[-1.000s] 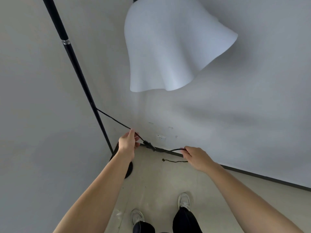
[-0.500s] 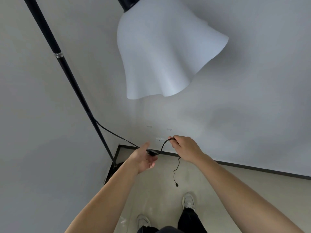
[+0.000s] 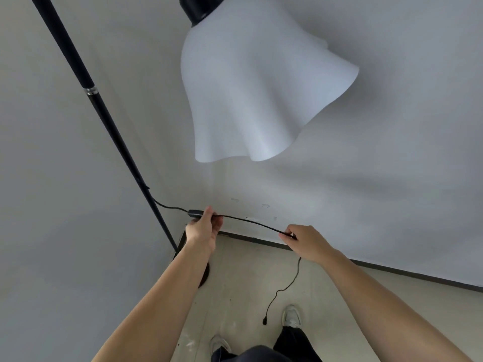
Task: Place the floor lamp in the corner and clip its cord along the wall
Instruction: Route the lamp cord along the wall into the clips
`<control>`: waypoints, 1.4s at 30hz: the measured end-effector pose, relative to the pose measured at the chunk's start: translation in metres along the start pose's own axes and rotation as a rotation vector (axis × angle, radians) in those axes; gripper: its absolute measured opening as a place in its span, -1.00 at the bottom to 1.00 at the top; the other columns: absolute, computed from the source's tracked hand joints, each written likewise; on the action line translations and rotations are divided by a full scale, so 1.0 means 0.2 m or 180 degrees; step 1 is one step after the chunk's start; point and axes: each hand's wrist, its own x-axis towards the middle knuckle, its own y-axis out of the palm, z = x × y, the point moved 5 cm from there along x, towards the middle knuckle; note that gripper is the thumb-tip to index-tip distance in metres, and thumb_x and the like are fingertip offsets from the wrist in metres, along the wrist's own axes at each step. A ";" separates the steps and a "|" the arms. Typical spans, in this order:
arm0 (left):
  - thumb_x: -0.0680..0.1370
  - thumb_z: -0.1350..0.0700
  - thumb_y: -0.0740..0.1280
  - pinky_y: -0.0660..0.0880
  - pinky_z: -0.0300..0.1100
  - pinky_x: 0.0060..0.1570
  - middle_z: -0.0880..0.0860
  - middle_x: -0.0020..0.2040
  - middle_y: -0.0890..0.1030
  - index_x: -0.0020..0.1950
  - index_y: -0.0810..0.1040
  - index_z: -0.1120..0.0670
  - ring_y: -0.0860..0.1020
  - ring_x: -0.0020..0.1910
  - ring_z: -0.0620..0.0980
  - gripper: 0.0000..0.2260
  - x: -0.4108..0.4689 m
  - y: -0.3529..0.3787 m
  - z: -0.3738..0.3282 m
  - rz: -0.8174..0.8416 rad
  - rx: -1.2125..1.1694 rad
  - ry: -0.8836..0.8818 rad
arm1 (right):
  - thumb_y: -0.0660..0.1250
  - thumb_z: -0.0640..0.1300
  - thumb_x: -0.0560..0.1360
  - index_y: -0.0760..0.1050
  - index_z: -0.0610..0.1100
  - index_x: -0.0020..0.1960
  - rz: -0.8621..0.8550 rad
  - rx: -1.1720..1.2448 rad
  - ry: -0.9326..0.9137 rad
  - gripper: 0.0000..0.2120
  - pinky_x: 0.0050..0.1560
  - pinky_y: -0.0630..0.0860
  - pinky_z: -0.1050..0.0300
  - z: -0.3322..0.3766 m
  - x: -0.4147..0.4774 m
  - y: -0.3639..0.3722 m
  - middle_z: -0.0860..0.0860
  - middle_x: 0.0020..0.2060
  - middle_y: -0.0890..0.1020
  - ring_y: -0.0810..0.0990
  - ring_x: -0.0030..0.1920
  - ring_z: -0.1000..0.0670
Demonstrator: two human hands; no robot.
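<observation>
The floor lamp stands in the corner: a thin black pole (image 3: 109,118) runs down to a round base (image 3: 204,276), mostly hidden behind my left arm. Its white wavy shade (image 3: 256,87) hangs overhead. A black cord (image 3: 251,222) leaves the pole low down and passes an inline switch (image 3: 195,212). My left hand (image 3: 203,229) pinches the cord just right of the switch. My right hand (image 3: 308,242) grips it farther along, stretching it in front of the right wall. The free end dangles to a plug (image 3: 265,321) near the floor. Small clips (image 3: 252,218) dot the wall.
Grey walls meet at the corner, with a dark baseboard (image 3: 392,269) along the right wall. The pale floor (image 3: 243,288) lies below. My two shoes (image 3: 291,316) stand close to the dangling plug.
My hands have spread apart, pulling the looped cord into a nearly straight line. The right hand moved right and the plug end hangs lower.
</observation>
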 end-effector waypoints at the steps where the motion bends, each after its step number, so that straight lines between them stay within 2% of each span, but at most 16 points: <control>1: 0.55 0.17 0.42 0.64 -0.15 -0.14 0.14 -0.20 0.58 0.08 0.50 0.24 0.58 -0.29 0.01 -0.80 0.00 -0.01 -0.02 -0.0084 -0.0190 0.0018 | 0.18 0.24 0.57 0.49 -0.04 -0.20 0.0033 0.0001 0.0093 -0.61 -0.26 0.41 0.10 -0.04 0.00 0.01 0.01 -0.32 0.62 0.56 -0.32 -0.03; 3: 0.52 0.13 0.45 0.62 -0.18 -0.19 0.12 -0.22 0.59 -0.04 0.53 0.23 0.59 -0.32 -0.02 -0.80 -0.01 0.00 -0.03 -0.0091 -0.0396 -0.0053 | 0.12 0.29 0.57 0.43 -0.15 -0.28 0.0051 0.0039 0.0232 -0.46 -0.27 0.39 0.07 -0.07 0.00 0.02 -0.05 -0.38 0.57 0.51 -0.37 -0.05; 5: 0.50 0.08 0.47 0.61 -0.18 -0.16 0.11 -0.25 0.61 -0.11 0.54 0.19 0.59 -0.32 -0.02 -0.80 -0.02 0.02 0.01 0.0071 -0.0343 -0.0195 | 0.07 0.32 0.57 0.30 -0.12 -0.34 0.0036 0.0082 0.0208 -0.44 -0.31 0.33 0.07 -0.05 0.03 0.02 -0.02 -0.46 0.43 0.41 -0.43 -0.03; 7: 0.50 0.04 0.48 0.57 -0.16 -0.15 0.10 -0.23 0.65 -0.11 0.57 0.16 0.62 -0.26 0.00 -0.80 -0.01 0.07 0.08 0.0337 -0.0072 -0.0355 | 0.05 0.32 0.58 0.25 -0.09 -0.36 -0.0024 0.0156 0.0075 -0.45 -0.34 0.30 0.07 -0.01 0.07 0.02 0.02 -0.49 0.38 0.37 -0.46 -0.02; 10: 0.55 0.02 0.42 0.48 -0.16 -0.22 0.09 -0.12 0.69 -0.02 0.59 0.17 0.63 -0.21 -0.01 -0.80 0.02 0.15 0.20 0.0664 0.0259 -0.0527 | 0.07 0.28 0.59 0.26 -0.09 -0.38 -0.0055 0.0222 -0.0118 -0.46 -0.38 0.30 0.06 0.04 0.13 0.04 0.01 -0.52 0.38 0.38 -0.48 -0.03; 13: 0.60 0.05 0.33 0.43 -0.20 -0.33 0.07 -0.12 0.71 0.01 0.59 0.14 0.60 -0.27 -0.05 -0.83 0.08 0.24 0.30 0.0847 0.0329 -0.0617 | 0.08 0.23 0.61 0.32 -0.10 -0.38 -0.0001 0.0134 -0.0221 -0.48 -0.34 0.40 0.04 0.04 0.19 0.08 0.01 -0.50 0.46 0.49 -0.43 -0.06; 15: 0.62 0.11 0.30 0.41 -0.23 -0.38 0.05 -0.13 0.71 -0.01 0.58 0.12 0.59 -0.31 -0.10 -0.89 0.12 0.28 0.35 0.0910 0.0418 -0.0552 | 0.07 0.22 0.61 0.33 -0.10 -0.37 0.0006 0.0074 -0.0257 -0.49 -0.33 0.39 0.02 0.01 0.22 0.12 0.00 -0.48 0.48 0.52 -0.37 -0.11; 17: 0.63 0.17 0.29 0.41 -0.26 -0.40 0.04 -0.14 0.69 -0.05 0.57 0.11 0.57 -0.33 -0.13 -0.90 0.17 0.31 0.38 0.0849 0.0548 -0.0356 | 0.07 0.22 0.60 0.32 -0.11 -0.36 -0.0061 0.0136 -0.0306 -0.49 -0.37 0.32 0.03 -0.05 0.25 0.16 0.01 -0.48 0.46 0.49 -0.37 -0.11; 23: 0.62 0.23 0.29 0.37 -0.24 -0.29 0.07 -0.10 0.64 0.00 0.56 0.12 0.52 -0.24 -0.11 -0.93 0.35 0.34 0.44 0.0227 0.0714 0.0125 | 0.11 0.23 0.57 0.26 -0.08 -0.30 -0.0153 0.0474 -0.0303 -0.56 -0.37 0.26 0.05 -0.31 0.39 0.28 0.01 -0.46 0.41 0.39 -0.40 0.00; 25: 0.63 0.23 0.28 0.36 -0.23 -0.27 0.07 -0.08 0.63 0.08 0.57 0.15 0.51 -0.23 -0.12 -0.91 0.42 0.33 0.48 0.0054 0.0759 0.0166 | 0.13 0.22 0.58 0.29 -0.06 -0.30 -0.0106 0.0711 -0.0148 -0.57 -0.37 0.28 0.07 -0.42 0.45 0.32 0.05 -0.46 0.42 0.41 -0.41 0.03; 27: 0.63 0.21 0.29 0.38 -0.22 -0.25 0.06 -0.07 0.64 0.21 0.54 0.16 0.52 -0.22 -0.11 -0.83 0.48 0.32 0.53 -0.0058 0.0763 0.0203 | 0.16 0.20 0.59 0.36 0.05 -0.30 -0.0025 0.1071 -0.0066 -0.65 -0.34 0.31 0.12 -0.50 0.51 0.37 0.12 -0.47 0.45 0.45 -0.41 0.12; 29: 0.64 0.17 0.27 0.39 -0.21 -0.25 0.04 -0.07 0.64 0.23 0.53 0.15 0.53 -0.21 -0.11 -0.81 0.56 0.34 0.59 -0.0029 0.0694 0.0231 | 0.18 0.17 0.60 0.50 0.08 -0.18 0.0010 0.1325 -0.0092 -0.72 -0.33 0.30 0.19 -0.55 0.59 0.40 0.16 -0.45 0.47 0.44 -0.40 0.20; 32: 0.65 0.12 0.25 0.38 -0.22 -0.25 0.02 -0.09 0.63 0.07 0.57 0.13 0.53 -0.22 -0.11 -0.86 0.68 0.38 0.69 0.0122 0.0678 0.0187 | 0.17 0.17 0.61 0.59 0.04 -0.04 0.0039 0.1507 -0.0209 -0.70 -0.35 0.27 0.24 -0.60 0.70 0.44 0.15 -0.45 0.46 0.41 -0.42 0.20; 34: 0.64 0.11 0.27 0.39 -0.23 -0.26 0.01 -0.09 0.64 -0.02 0.59 0.08 0.53 -0.23 -0.13 -0.87 0.75 0.40 0.79 0.0169 0.0776 0.0175 | 0.16 0.19 0.60 0.60 0.05 -0.04 0.0109 0.1607 -0.0258 -0.69 -0.34 0.28 0.22 -0.64 0.77 0.48 0.14 -0.45 0.47 0.42 -0.42 0.19; 39: 0.60 0.15 0.35 0.45 -0.24 -0.28 0.00 -0.09 0.70 0.02 0.64 0.04 0.59 -0.23 -0.15 -0.92 0.89 0.40 1.01 0.0104 0.0991 0.0265 | 0.22 0.16 0.59 0.53 0.05 -0.13 0.0064 0.1610 -0.0209 -0.74 -0.37 0.27 0.19 -0.77 0.90 0.59 0.13 -0.46 0.46 0.43 -0.41 0.17; 42: 0.59 0.11 0.36 0.47 -0.23 -0.24 -0.03 -0.05 0.71 0.01 0.65 0.01 0.61 -0.17 -0.15 -0.92 0.98 0.38 1.09 0.0194 0.1198 0.0272 | 0.23 0.15 0.59 0.58 -0.04 -0.10 0.0049 0.1559 -0.0199 -0.70 -0.35 0.31 0.15 -0.82 0.97 0.65 0.10 -0.41 0.52 0.47 -0.36 0.13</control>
